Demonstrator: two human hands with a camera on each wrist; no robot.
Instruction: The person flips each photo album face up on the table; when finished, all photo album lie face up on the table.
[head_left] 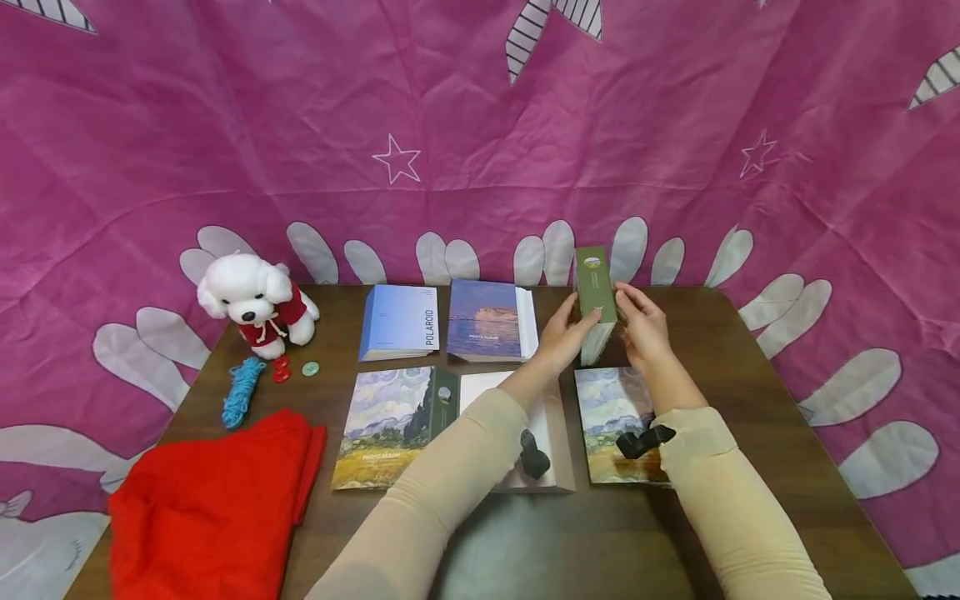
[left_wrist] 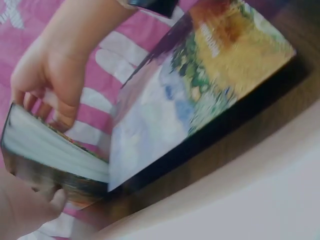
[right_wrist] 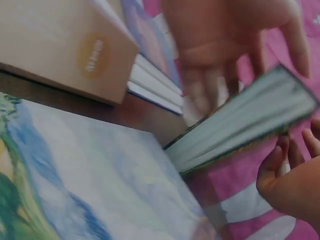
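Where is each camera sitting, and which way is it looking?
Head: sits on the person's head, looks forward and down at the table; shows both sleeved arms, left hand and right hand holding the green album upright.
Left wrist: sits on the left wrist, looks low across the painted album lying flat; shows both hands on the green album's page edges.
Right wrist: sits on the right wrist, looks towards the left hand; shows the left palm and right fingertips.
Shared: all three show the green album and both hands.
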